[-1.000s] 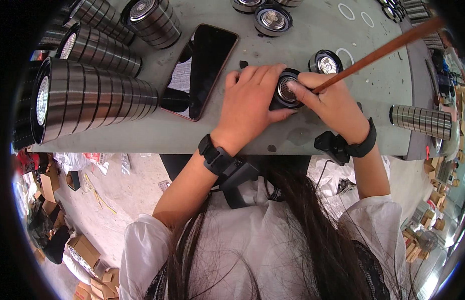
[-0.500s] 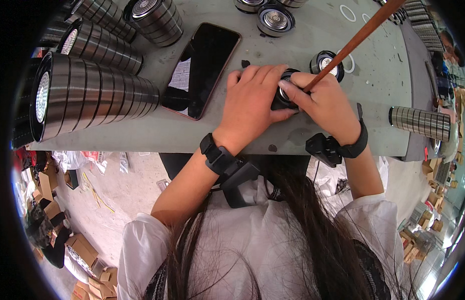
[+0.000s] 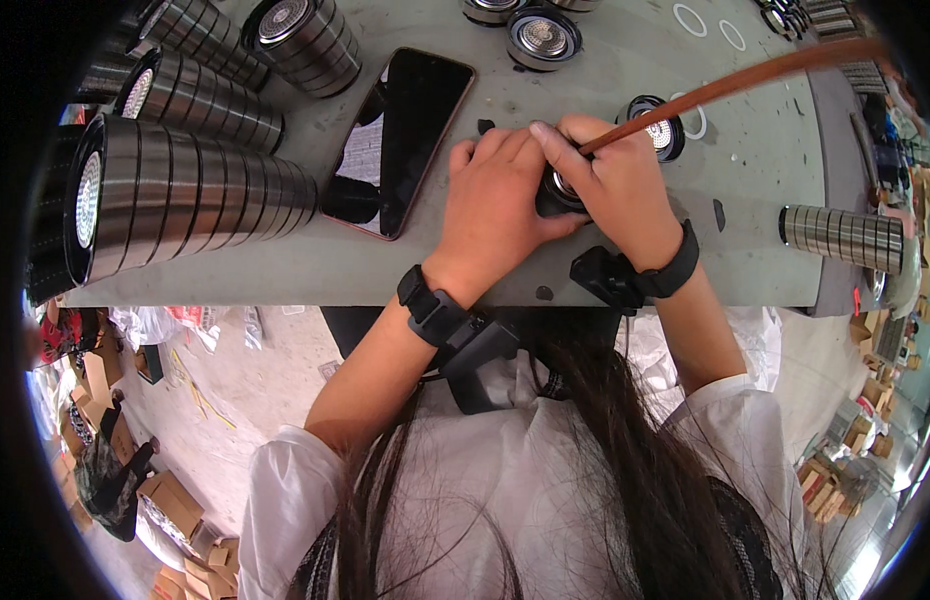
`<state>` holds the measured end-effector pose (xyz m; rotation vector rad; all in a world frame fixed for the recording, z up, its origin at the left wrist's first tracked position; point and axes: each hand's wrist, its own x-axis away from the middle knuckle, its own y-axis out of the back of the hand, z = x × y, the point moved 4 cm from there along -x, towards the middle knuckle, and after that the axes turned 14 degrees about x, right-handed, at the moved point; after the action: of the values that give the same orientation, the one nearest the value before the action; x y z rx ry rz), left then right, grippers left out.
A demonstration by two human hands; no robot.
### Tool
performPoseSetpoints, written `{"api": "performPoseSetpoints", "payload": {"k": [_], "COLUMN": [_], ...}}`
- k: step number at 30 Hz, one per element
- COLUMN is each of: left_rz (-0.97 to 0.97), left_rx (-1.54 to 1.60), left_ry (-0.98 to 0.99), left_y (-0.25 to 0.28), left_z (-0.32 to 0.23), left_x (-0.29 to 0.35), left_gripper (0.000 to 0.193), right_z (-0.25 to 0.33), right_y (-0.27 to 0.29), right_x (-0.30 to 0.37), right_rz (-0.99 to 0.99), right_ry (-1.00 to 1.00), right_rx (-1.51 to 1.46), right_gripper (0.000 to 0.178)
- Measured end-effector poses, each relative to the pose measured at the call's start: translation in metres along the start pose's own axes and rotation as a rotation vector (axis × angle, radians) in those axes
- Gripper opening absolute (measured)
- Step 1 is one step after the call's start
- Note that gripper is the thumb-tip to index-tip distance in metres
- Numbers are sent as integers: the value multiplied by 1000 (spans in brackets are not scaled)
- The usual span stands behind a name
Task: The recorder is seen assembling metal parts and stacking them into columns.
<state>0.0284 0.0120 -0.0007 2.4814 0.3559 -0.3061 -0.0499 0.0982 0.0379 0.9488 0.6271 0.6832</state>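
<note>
Grips a black-rimmed cap (image 3: 558,200) right of the phone (image 3: 410,130) with the left hand (image 3: 490,195), thumb along the near side and fingers bent over the far side. Pinches a brown stick (image 3: 720,92) between thumb and fingers of the right hand (image 3: 620,172). Reaches over the near edge of the grey tabletop (image 3: 765,190), below the phone. Has sideways room toward a ribbed metal stack (image 3: 842,238) far right of the phone; has less toward larger stacks (image 3: 200,205) just left of the phone. Loses the outermost of these in darkness. Covers most of the cap with both hands. Perhaps meets the cap with the stick's tip, though hidden behind the right fingers.
</note>
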Motion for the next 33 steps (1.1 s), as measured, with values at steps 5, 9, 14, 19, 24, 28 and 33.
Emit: {"api": "performPoseSetpoints", "payload": {"k": [5,9,14,19,24,28,33], "left_rz": [-29,-35,-27,-21,-39,-38,-106], "left_rx": [-19,22,16,36,36,36,76], "left_ry": [-24,-30,-35,-28,-37,-44,-44], "left_y": [1,3,3,4,2,1,14], "left_z": [-1,-3,-4,-4,-5,-3,0], "left_x": [0,-1,1,3,1,-4,2], "left_gripper": [65,68,68,71,67,68,58], "right_z": [-6,-13,-19,-18,-13,-2,18], "right_y": [1,7,13,23,28,25,6], "right_x": [-2,0,6,18,27,24,8], "right_rz": [-162,-191,-203,-119,-9,86,47], "right_ry": [13,-47,-112,-183,-239,-277,-122], "right_rx": [52,35,77,104,133,45,-37], "right_gripper": [29,28,27,28,30,30,18]}}
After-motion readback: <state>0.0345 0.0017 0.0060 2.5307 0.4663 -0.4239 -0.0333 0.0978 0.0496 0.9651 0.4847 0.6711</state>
